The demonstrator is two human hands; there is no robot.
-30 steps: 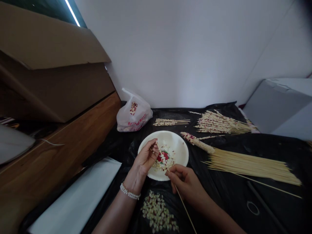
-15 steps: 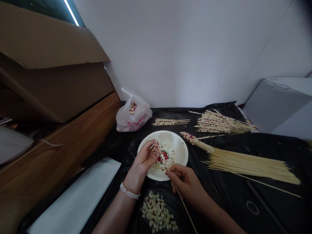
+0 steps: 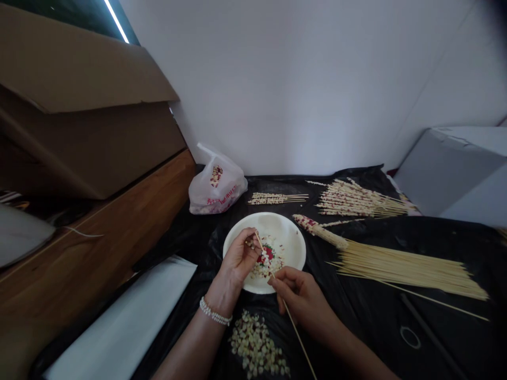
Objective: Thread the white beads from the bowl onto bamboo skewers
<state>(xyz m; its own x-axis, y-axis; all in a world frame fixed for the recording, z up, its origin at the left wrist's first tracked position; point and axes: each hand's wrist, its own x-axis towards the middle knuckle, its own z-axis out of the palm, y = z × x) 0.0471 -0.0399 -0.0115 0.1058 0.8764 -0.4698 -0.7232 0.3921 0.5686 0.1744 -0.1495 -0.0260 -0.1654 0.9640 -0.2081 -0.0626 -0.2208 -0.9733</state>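
A thin bamboo skewer [image 3: 295, 328] is pinched near its middle between the thumb and fingers of my right hand [image 3: 301, 295], at the near right rim of a white bowl [image 3: 292, 232]. Several pale kernels [image 3: 266, 255] are threaded on its upper part, and its bare tip reaches my left hand [image 3: 241, 258]. My left hand is over the bowl's left side, palm up and fingers curled, with small kernels in its grasp. Loose pale and dark kernels lie in the bowl around a red and green print. Closer to me, a pile of larger kernels [image 3: 257, 345] rests on black plastic.
Bare skewers [image 3: 412, 266] lie right, beside a kernel-covered bundle [image 3: 317, 227]. Behind are finished kernel skewers [image 3: 348, 198], a smaller group [image 3: 267, 198] and a white plastic bag [image 3: 217, 184]. A cardboard box [image 3: 91, 137] is left, a pale box [image 3: 455, 169] right.
My left hand has shifted slightly right, and its fingers have curled further around the small kernels. The skewer and my right hand are almost unmoved.
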